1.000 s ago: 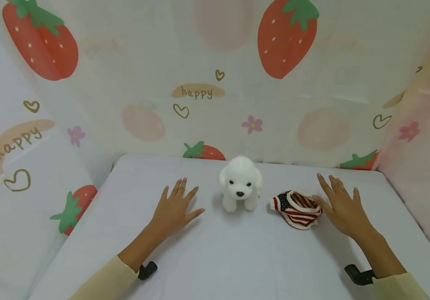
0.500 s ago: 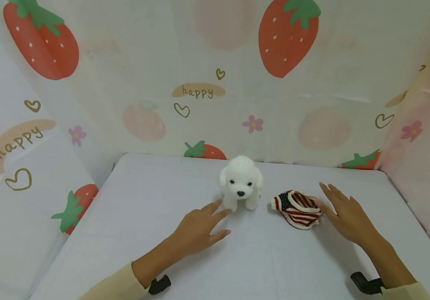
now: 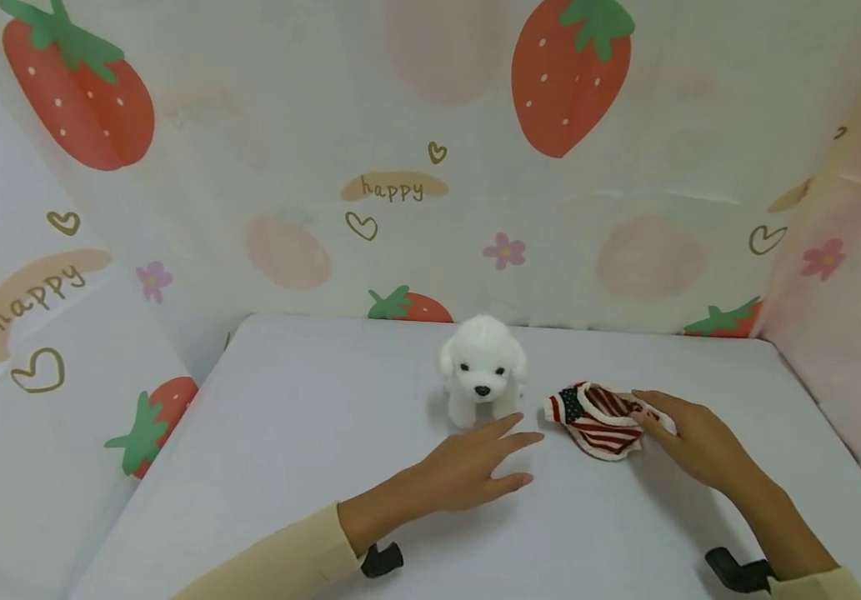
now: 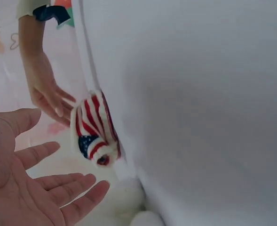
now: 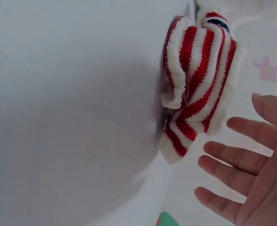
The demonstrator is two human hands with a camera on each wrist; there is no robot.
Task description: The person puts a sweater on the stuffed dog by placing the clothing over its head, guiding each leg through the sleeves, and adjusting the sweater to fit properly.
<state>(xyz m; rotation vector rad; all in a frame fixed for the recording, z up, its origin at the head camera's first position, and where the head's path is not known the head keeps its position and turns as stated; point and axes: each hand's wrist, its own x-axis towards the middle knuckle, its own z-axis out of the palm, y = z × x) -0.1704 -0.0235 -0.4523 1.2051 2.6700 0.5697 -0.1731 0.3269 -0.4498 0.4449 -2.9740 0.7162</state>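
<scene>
The small knitted stars-and-stripes sweater [image 3: 598,419] lies crumpled on the white table [image 3: 310,433], just to the right of the white plush puppy [image 3: 482,367] and slightly nearer the person than it. The right hand [image 3: 688,437] lies flat at the sweater's right edge, fingers nearly straight and spread, with the fingertips [image 3: 643,414] at the knit; no grip shows. The left hand [image 3: 468,468] hovers in front of the puppy, a little to the sweater's left, fingers stretched out and apart, holding nothing, with the tips close to the puppy's paws. Behind the puppy hangs a pale curtain [image 3: 415,167] printed with strawberries and the word "happy".
</scene>
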